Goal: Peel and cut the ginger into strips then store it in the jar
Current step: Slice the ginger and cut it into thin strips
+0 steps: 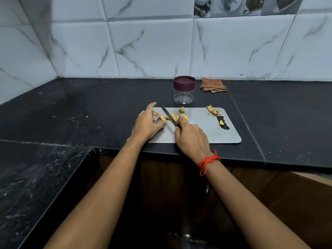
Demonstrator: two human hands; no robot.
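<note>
A grey cutting board (206, 130) lies on the black counter. My left hand (147, 124) pinches a yellow ginger piece (163, 118) against the board, index finger lifted. My right hand (190, 139) grips a knife (168, 115) by its handle, and the blade slants up and left just right of that piece. Cut ginger slices (177, 116) lie beside the blade. Peel scraps (212, 110) sit at the board's far right corner, with one more bit in the board's handle slot. The clear jar (184, 94) with a maroon lid on stands behind the board.
A folded checked cloth (213, 85) lies to the right of the jar by the tiled wall. The black counter (89, 108) runs left into a corner; its front edge is just below the board. A red thread circles my right wrist.
</note>
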